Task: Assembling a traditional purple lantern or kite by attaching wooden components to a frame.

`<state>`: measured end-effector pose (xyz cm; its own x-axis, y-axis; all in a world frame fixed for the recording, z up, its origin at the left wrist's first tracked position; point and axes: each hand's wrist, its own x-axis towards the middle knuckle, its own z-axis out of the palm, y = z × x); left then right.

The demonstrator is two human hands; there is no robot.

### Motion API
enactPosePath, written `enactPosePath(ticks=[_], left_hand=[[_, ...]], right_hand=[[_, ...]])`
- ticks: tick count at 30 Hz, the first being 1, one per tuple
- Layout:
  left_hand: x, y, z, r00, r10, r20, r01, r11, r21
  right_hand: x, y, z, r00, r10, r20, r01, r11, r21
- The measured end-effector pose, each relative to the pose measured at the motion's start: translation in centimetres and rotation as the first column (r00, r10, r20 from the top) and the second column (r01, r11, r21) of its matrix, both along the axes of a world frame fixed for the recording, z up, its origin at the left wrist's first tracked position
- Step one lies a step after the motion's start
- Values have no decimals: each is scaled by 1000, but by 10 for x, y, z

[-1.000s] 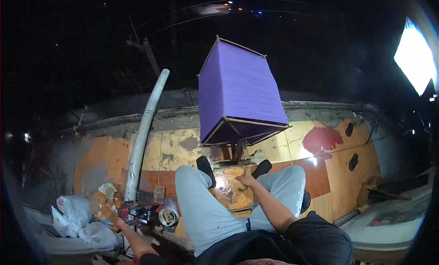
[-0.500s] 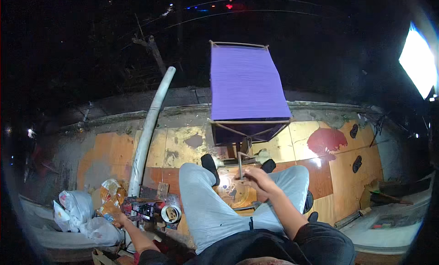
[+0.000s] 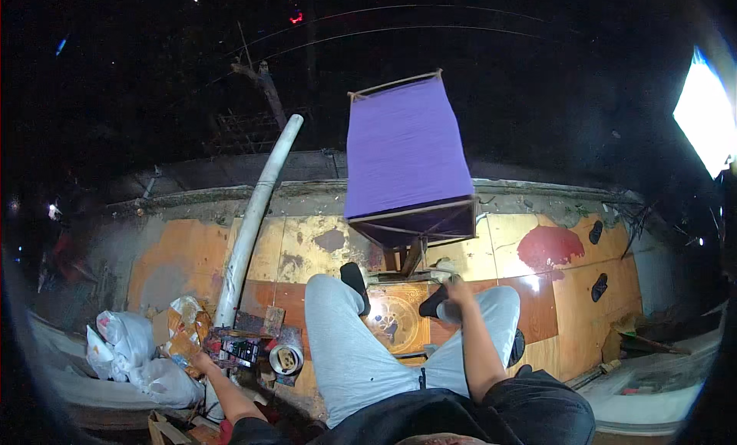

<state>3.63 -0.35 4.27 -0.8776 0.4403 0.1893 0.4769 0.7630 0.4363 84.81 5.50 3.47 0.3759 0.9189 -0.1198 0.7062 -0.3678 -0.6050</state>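
Observation:
A large four-sided reel (image 3: 407,149) wound with purple thread stands ahead of me on a wooden support (image 3: 413,257). Its wooden end frame is tilted, with the far edge rising to the right. My right hand (image 3: 459,293) is curled beside my right foot, closed around the reel's crank handle, which it mostly hides. Low on the left, my left hand (image 3: 201,363) is closed at the lower edge of a crinkled orange-and-clear plastic packet (image 3: 186,330); its fingertips are partly hidden.
White plastic bags (image 3: 127,345) lie left of the packet. A long pale pipe (image 3: 257,215) slants away beside a tin can (image 3: 286,359) and clutter. Black slippers (image 3: 599,281) rest on the patchwork board floor (image 3: 603,314) at right. A bright lamp (image 3: 705,111) glares at far right.
The reel has turned, its end frame now tilting the other way. My right hand has swung right and slightly away with the crank handle. My left hand stays at the packet.

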Motion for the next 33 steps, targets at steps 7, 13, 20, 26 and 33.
enactPosePath(ticks=[7, 13, 20, 26, 33], left_hand=[[-20, 4, -13, 997, 74, 9, -70, 971, -227], [-35, 1, -21, 993, 77, 94, -68, 994, -89], [-24, -3, -11, 974, 57, 218, -44, 997, -63], [-39, 0, -36, 999, -52, 13, 49, 981, 188], [-40, 0, -35, 992, 57, 110, -63, 997, 55]], right_hand=[[-122, 5, -41, 775, 244, -584, -414, 893, -176], [-149, -3, 84, 343, 162, -925, -474, 880, -22], [-63, -21, 180, 381, 109, -918, -204, 978, 31], [27, -23, 148, 509, -122, -852, 160, 986, -46], [-3, 0, -21, 977, -142, -159, 124, 985, -117]])
